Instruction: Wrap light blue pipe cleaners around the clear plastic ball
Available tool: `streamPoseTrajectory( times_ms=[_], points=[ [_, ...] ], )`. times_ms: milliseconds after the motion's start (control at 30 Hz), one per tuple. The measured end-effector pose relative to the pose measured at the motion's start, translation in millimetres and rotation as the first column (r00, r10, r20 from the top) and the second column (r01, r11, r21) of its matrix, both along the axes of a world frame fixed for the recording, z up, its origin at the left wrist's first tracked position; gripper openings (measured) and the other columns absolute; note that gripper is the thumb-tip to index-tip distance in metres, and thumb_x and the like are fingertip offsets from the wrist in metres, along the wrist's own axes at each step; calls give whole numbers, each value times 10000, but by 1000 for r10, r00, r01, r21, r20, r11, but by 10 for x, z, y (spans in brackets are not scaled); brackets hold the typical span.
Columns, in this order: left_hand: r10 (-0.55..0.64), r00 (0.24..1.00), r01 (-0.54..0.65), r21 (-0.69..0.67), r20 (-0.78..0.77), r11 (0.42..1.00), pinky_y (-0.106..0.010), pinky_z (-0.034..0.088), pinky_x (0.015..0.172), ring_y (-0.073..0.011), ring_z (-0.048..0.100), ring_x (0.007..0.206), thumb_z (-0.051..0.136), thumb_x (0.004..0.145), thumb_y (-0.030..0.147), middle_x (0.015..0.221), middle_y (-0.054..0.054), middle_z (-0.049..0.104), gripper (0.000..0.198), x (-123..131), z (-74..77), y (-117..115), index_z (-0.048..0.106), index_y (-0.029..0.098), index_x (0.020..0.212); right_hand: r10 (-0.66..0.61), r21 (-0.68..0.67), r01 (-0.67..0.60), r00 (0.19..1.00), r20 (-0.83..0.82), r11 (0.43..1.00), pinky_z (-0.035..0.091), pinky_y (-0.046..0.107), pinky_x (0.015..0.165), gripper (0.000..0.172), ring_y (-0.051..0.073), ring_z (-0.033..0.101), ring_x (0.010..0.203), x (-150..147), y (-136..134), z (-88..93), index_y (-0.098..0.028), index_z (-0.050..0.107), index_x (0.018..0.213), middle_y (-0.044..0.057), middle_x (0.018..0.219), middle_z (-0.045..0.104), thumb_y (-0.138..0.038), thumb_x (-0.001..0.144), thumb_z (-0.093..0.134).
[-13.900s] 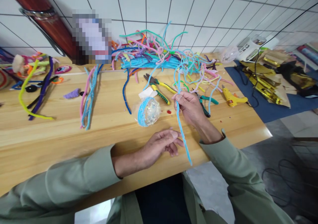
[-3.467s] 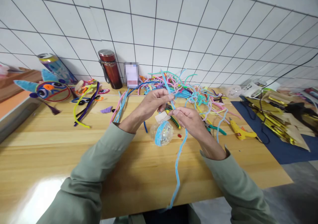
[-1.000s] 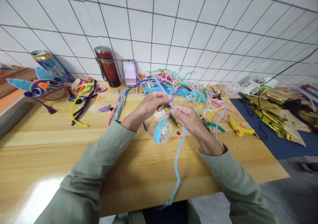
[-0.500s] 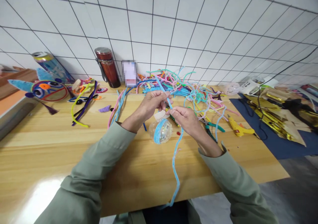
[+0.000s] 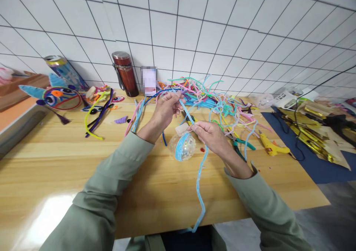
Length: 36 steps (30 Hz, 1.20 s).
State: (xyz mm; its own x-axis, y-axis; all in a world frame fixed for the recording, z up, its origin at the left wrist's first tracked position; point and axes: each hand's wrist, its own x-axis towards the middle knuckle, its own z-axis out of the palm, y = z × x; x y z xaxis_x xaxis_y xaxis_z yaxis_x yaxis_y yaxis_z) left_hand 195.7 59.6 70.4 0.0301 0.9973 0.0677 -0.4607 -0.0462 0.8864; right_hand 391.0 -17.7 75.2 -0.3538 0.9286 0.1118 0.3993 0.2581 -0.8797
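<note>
My left hand (image 5: 167, 108) pinches the upper end of a light blue pipe cleaner strand (image 5: 199, 176), raised above the table. My right hand (image 5: 210, 134) grips the same strand lower down; from there it hangs past the table's front edge. Just below and between my hands a clear ball with glittery filling and a blue pipe cleaner wrapped round it (image 5: 183, 147) rests on the wooden table (image 5: 83, 169).
A heap of coloured pipe cleaners (image 5: 211, 98) lies behind my hands. Pliers (image 5: 241, 145) and a yellow glue gun (image 5: 268, 147) lie to the right, beside gold foil on a blue mat (image 5: 314, 132). A red flask (image 5: 125, 74), a can (image 5: 62, 71) and a pipe-cleaner face (image 5: 57, 97) stand left.
My left hand has risen and drawn away from my right hand, pulling the blue strand taut between them. The ball has stayed in place.
</note>
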Motion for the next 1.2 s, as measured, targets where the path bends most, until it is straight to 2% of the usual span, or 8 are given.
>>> streamPoseTrajectory(
  times_ms=[167, 300, 433, 567, 633, 767, 1000, 1200],
  points=[
    [-52, 997, 53, -13, 51, 999, -200, 480, 451, -70, 605, 465, 888, 905, 517, 677, 39, 691, 410, -36, 35, 15, 704, 151, 902, 1, 35, -2, 1000, 16, 999, 268, 283, 531, 421, 124, 386, 506, 29, 8, 12, -178, 839, 924, -64, 532, 428, -502, 977, 574],
    [-12, 998, 10, 42, 68, 999, -184, 384, 398, -57, 532, 434, 794, 984, 449, 641, 35, 651, 341, -93, 48, 43, 708, 145, 855, 18, 33, -19, 1000, 5, 999, 267, 284, 536, 401, 122, 386, 499, 37, 24, -10, -177, 842, 944, -70, 518, 419, -484, 988, 587],
    [-26, 1000, 26, 3, 1, 1000, -183, 343, 381, -48, 536, 439, 755, 996, 513, 826, -14, 751, 360, -51, 119, -29, 705, 162, 939, -21, -55, 16, 997, -77, 998, 240, 281, 509, 397, 112, 360, 459, 49, 44, -44, -181, 834, 974, -82, 485, 418, -512, 994, 616],
    [-171, 979, 160, -95, -112, 982, -175, 370, 386, -49, 576, 453, 830, 923, 590, 961, -47, 783, 451, 189, 194, -328, 663, 175, 980, -90, -132, 51, 947, -308, 990, 304, 282, 518, 385, 119, 430, 473, 94, 99, -19, -207, 797, 929, -54, 525, 541, -565, 969, 661],
    [-291, 952, 278, -133, -95, 951, -177, 391, 379, -78, 619, 472, 837, 917, 575, 884, -10, 734, 442, 335, 207, -542, 621, 192, 961, -114, -133, 64, 906, -408, 989, 349, 282, 544, 365, 125, 484, 531, 123, 126, 36, -217, 749, 798, -26, 597, 601, -568, 898, 738],
    [-413, 908, 400, -150, -65, 904, -195, 465, 425, -104, 653, 517, 835, 920, 539, 829, 13, 689, 423, 511, 222, -888, 620, 198, 1049, -181, -138, 131, 866, -466, 982, 280, 267, 536, 371, 103, 389, 570, 195, 126, 196, -216, 668, 646, -34, 626, 535, -519, 765, 846],
    [-408, 874, 419, -15, -264, 908, -207, 331, 465, -57, 410, 480, 863, 833, 575, 654, 59, 596, 443, 544, 244, -992, 650, 191, 892, -183, -150, 127, 870, -459, 980, 211, 267, 516, 264, 93, 318, 549, 287, 56, 355, -214, 755, 721, -54, 584, 443, -464, 756, 834],
    [-304, 863, 356, 59, -405, 933, -251, 311, 518, -100, 419, 521, 723, 932, 595, 599, 41, 530, 453, 604, 180, -1022, 603, 214, 720, -224, -143, 178, 865, -450, 974, 308, 268, 498, 406, 115, 411, 558, 278, 122, 302, -223, 706, 673, -22, 600, 514, -601, 763, 823]
  ],
)
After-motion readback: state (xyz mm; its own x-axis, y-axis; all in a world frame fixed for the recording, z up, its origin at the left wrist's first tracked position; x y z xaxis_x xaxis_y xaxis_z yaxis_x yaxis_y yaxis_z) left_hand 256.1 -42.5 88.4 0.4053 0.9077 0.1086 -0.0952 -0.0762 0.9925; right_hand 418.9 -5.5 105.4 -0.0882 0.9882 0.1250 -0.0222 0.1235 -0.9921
